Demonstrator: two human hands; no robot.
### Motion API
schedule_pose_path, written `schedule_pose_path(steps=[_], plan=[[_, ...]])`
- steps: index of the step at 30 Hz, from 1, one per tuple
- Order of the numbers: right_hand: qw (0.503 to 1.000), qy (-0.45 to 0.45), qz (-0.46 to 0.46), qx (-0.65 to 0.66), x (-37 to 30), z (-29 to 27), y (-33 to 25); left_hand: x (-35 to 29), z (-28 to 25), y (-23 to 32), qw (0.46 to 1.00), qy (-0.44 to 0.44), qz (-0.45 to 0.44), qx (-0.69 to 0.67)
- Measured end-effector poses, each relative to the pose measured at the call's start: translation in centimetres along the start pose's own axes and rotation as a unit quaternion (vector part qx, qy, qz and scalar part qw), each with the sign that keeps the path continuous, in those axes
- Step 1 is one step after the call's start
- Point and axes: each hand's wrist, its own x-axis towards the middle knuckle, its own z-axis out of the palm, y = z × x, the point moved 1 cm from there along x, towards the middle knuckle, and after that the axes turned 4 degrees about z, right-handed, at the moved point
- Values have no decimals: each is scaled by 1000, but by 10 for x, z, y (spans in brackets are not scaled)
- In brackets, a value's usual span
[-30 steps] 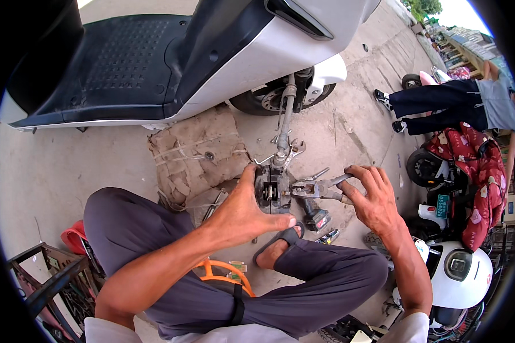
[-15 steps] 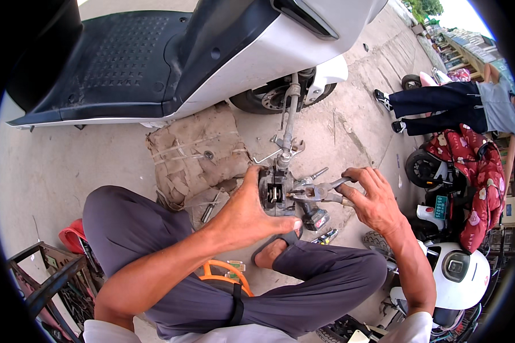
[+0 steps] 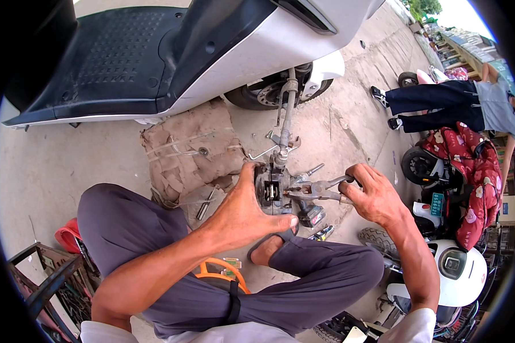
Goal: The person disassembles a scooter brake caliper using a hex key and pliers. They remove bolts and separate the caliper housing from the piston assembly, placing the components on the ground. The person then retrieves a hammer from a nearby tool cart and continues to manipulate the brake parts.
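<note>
Tight spot: scooter body (image 3: 212, 63) just above, crossed legs below, bare concrete to the right. Little changed since earlier; caliper sits slightly lower. Left hand (image 3: 243, 214) wraps the brake caliper (image 3: 270, 191) on the fork leg (image 3: 286, 123). Right hand (image 3: 375, 197) squeezes pliers (image 3: 317, 188) biting the caliper.

Scooter body (image 3: 212, 51) blocks access above the caliper (image 3: 272, 191); bare concrete (image 3: 349, 131) to its right remains passable, cardboard (image 3: 189, 148) cluttering the left.
</note>
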Motion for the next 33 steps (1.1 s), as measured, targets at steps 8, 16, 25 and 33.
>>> schedule_pose_path(steps=[8,16,25,33], plan=[[991,62,-35,-117,2,-9,1,0,3,7,999,-8,-14,-35],[996,11,-28,-80,4,-14,3,3,4,1,999,-11,-44,-17],[998,-56,8,34,-2,-9,12,4,5,4,999,-16,-45,-26],[993,36,-26,-112,2,-21,3,8,9,-9,993,-22,-13,-116]])
